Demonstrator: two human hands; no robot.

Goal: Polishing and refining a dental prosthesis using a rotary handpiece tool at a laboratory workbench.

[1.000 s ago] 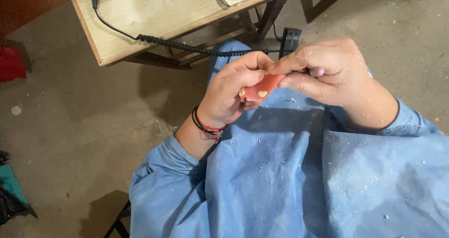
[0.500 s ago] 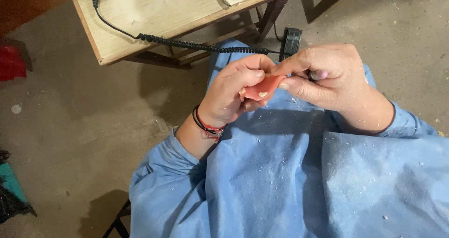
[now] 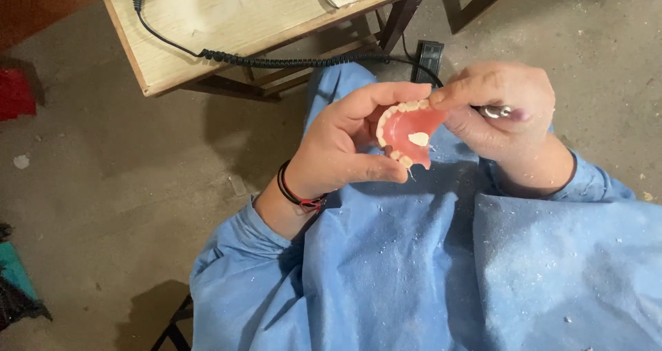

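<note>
Looking down from the head camera, I saw nearest me a blue gown (image 3: 427,275), its matte cloth speckled with fine white dust and creased over the lap. Above it my left hand (image 3: 341,147) was curled around a pink upper denture (image 3: 408,132), thumb pressed under its lower edge and fingers wrapped behind; a red-and-black cord bracelet (image 3: 298,194) sat on that wrist. The denture was a smooth, glossy horseshoe plate with a row of small off-white teeth along its rim and a pale patch at its middle, held in the air over my lap between both hands. My right hand (image 3: 507,113) was closed, its forefinger tip touching the denture's upper right edge, and it gripped a slim metal handpiece (image 3: 502,111), of which only a shiny stub showed past the fingers. A black coiled cable (image 3: 276,61) ran from behind my hands up onto a pale wooden table (image 3: 207,27) with dark legs. Around it lay a dusty grey concrete floor (image 3: 103,185), with a red thing (image 3: 15,92) at the far left edge.
</note>
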